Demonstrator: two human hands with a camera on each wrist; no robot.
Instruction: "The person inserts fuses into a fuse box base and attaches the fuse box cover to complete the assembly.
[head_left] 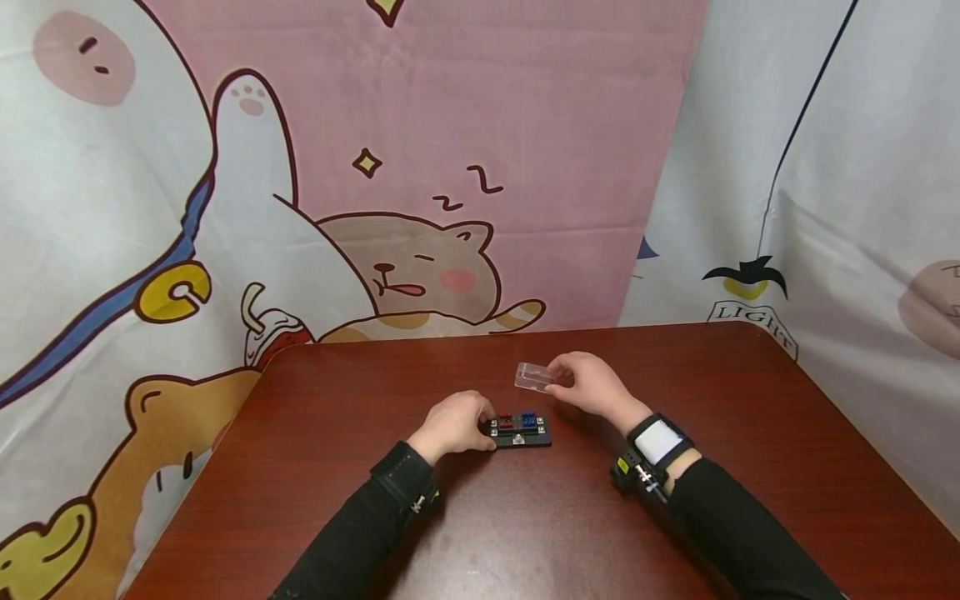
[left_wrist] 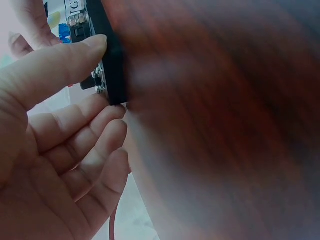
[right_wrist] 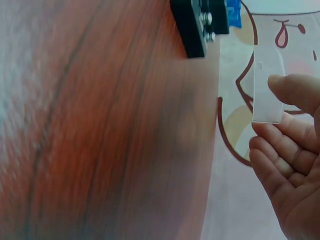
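On the table sits a small black electrical block (head_left: 520, 437) with a red part, a blue part and silver screw terminals on top. My left hand (head_left: 452, 423) pinches its left end, with the thumb on one side and fingertips at the other; the black base (left_wrist: 117, 75) also shows in the left wrist view. Beyond the block, my right hand (head_left: 591, 385) holds a clear plastic cover (head_left: 532, 377) by its right end, raised and apart from the block. In the right wrist view the thumb presses on the transparent cover (right_wrist: 267, 95), with fingers behind it.
The dark reddish wooden table (head_left: 517, 533) reaches to a printed cloth backdrop (head_left: 570, 167) at its back edge. More cloth hangs at both sides. A strapped device (head_left: 658, 442) sits on the right wrist, another (head_left: 423, 497) on the left.
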